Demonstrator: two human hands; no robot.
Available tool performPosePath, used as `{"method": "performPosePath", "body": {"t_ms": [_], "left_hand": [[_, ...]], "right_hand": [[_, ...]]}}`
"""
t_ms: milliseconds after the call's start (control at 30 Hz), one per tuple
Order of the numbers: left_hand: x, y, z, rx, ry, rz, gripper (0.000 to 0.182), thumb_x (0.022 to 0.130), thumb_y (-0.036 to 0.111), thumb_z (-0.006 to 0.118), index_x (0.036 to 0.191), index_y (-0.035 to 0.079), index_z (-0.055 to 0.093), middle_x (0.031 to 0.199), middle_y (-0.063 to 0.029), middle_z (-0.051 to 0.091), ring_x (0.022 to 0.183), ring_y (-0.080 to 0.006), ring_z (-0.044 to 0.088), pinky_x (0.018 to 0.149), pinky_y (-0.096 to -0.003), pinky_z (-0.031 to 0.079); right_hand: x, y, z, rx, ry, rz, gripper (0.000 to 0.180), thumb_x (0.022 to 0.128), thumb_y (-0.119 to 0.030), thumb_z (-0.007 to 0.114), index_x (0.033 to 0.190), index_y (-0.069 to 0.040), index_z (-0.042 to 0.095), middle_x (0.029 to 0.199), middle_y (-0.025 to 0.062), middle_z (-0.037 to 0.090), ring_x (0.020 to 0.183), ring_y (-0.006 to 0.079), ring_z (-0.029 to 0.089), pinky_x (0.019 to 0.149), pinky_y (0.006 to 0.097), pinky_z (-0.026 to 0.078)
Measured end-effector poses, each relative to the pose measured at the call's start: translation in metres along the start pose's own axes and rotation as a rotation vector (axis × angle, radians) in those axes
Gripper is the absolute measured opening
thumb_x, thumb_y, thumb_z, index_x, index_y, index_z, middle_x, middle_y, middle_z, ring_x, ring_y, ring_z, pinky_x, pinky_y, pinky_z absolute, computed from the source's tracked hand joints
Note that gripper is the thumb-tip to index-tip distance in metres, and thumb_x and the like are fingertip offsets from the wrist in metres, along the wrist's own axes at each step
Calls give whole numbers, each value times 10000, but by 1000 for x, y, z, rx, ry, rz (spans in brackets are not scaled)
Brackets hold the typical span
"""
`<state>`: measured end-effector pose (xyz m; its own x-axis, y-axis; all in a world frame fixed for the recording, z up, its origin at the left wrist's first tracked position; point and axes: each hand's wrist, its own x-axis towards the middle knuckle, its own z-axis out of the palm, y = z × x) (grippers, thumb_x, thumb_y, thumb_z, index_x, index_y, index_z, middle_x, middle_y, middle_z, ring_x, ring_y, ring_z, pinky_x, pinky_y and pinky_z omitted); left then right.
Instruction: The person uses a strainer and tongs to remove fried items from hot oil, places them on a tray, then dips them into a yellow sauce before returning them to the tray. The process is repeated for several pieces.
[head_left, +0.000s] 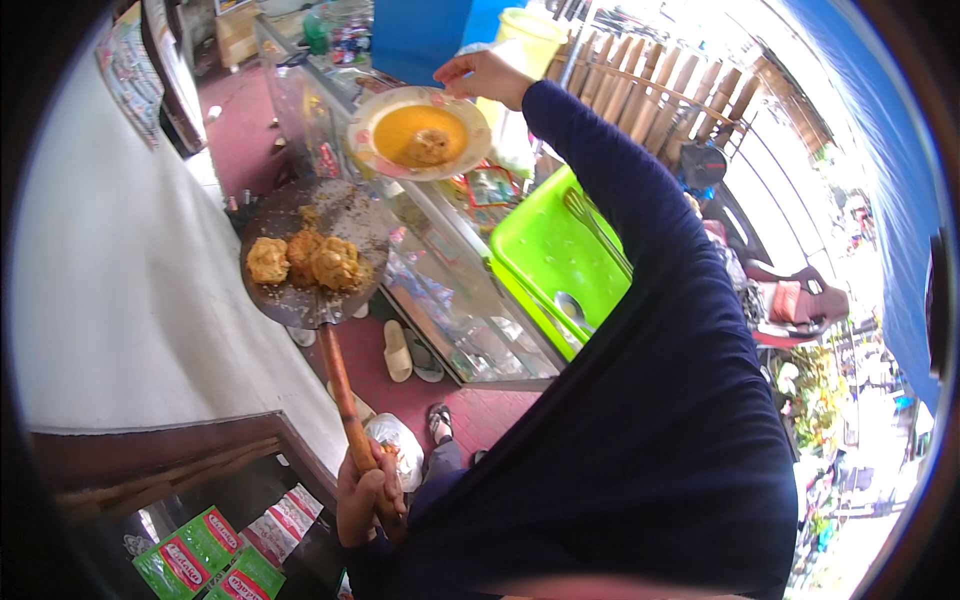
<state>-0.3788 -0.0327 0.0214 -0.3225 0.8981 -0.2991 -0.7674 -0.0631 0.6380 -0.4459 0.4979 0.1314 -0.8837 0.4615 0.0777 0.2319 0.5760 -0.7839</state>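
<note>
My left hand (367, 491) grips the wooden handle (345, 397) of a wide, round, dark metal turner (315, 210). Several golden fried lumps of food (334, 262) lie on its blade, with crumbs around them. My right hand (487, 79) is at the upper right rim of a patterned plate (360, 154); whether its fingers grip the rim is unclear. Orange liquid batter (394, 127) fills the plate's middle, and a pale, coated lump (429, 146) sits in it. The turner's blade is below and to the left of the plate.
A glass display case (480, 300) runs beneath the plate. On it stands a bright green basin (525, 232) with a slotted turner (596, 229) and a metal ladle (574, 309). A white wall (135, 300) borders the left. Slippers (397, 351) and a plastic bag (397, 450) are on the red floor.
</note>
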Motion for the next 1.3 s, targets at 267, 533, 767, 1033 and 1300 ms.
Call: {"method": "performPosePath", "body": {"t_ms": [267,533,767,1033,1300], "left_hand": [[1,-5,0,48,28,35,237,772,68,471,979,34,360,592,-55,427,402,-115,449,385,-219,453],[-1,0,3,120,103,9,221,746,55,422,958,34,363,575,-44,409,392,-105,431,370,-210,433],[-6,0,7,106,33,27,235,738,57,436,963,37,370,573,-50,416,388,-123,423,389,-228,449],[-9,-1,3,119,-15,-10,219,794,83,472,984,45,370,617,-68,455,455,-133,480,448,-240,463],[-7,0,5,132,-46,-10,231,785,67,460,999,50,376,619,-65,459,455,-140,492,448,-239,450]], "right_hand": [[-126,-57,-99,137,167,-158,210,866,-84,561,1020,52,605,919,92,634,850,149,619,809,215,503],[-314,17,-61,-1045,-150,350,595,678,-477,680,947,39,557,834,192,611,800,347,595,700,434,463],[-353,28,-45,-798,32,562,414,699,-199,614,1029,13,484,861,223,607,853,369,596,760,426,461],[-315,-59,-85,-366,-133,579,288,804,-255,575,915,10,567,669,60,572,534,133,565,434,269,453],[-191,-46,-56,-285,-230,506,297,838,-301,500,742,-26,558,573,24,517,460,113,498,402,273,419]]}}
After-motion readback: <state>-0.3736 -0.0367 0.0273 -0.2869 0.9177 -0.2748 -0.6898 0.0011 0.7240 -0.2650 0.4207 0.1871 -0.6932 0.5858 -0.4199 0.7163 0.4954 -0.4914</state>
